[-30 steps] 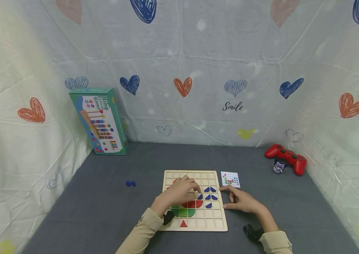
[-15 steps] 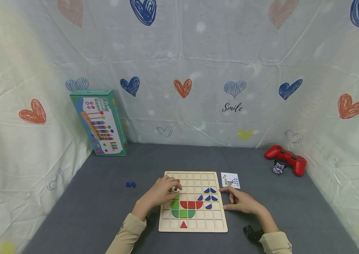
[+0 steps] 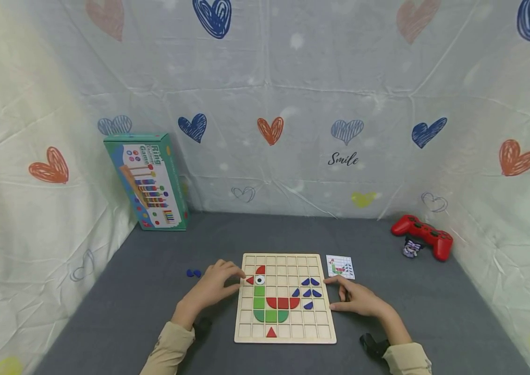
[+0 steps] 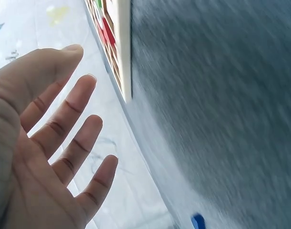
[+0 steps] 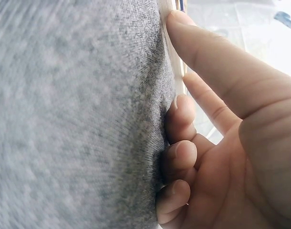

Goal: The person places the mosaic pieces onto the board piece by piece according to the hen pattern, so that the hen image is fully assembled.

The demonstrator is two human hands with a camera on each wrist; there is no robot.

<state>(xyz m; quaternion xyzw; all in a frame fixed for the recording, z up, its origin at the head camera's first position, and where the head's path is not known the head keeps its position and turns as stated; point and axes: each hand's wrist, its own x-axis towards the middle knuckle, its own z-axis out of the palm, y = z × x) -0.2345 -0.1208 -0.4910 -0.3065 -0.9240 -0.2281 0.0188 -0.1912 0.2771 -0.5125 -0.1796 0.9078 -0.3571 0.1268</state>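
A wooden grid board (image 3: 311, 333) lies on the grey cloth, bearing flat red, green and blue pieces. Below a red quarter-round piece (image 3: 260, 270) sits a white eye piece (image 3: 259, 279) with a black dot. Green pieces (image 3: 259, 303) and a row of red ones (image 3: 283, 302) lie lower down. Several blue petal-like pieces (image 3: 308, 292) are on the right side. My left hand (image 3: 213, 285) is beside the board's left edge, holding nothing, fingers spread in the left wrist view. My right hand (image 3: 358, 297) touches the right edge with thumb and index fingertips; its other fingers curl in.
Two blue pieces (image 3: 193, 273) lie on the cloth behind the left hand. A pattern card (image 3: 340, 266) is at the board's back right. A green game box (image 3: 152, 182) leans at the back left. A red game controller (image 3: 421, 235) and small purple figure (image 3: 411, 247) are at right.
My left hand has moved left from over the board to beside it, uncovering the eye piece and the red pieces around it. The right hand stays at the board's edge.
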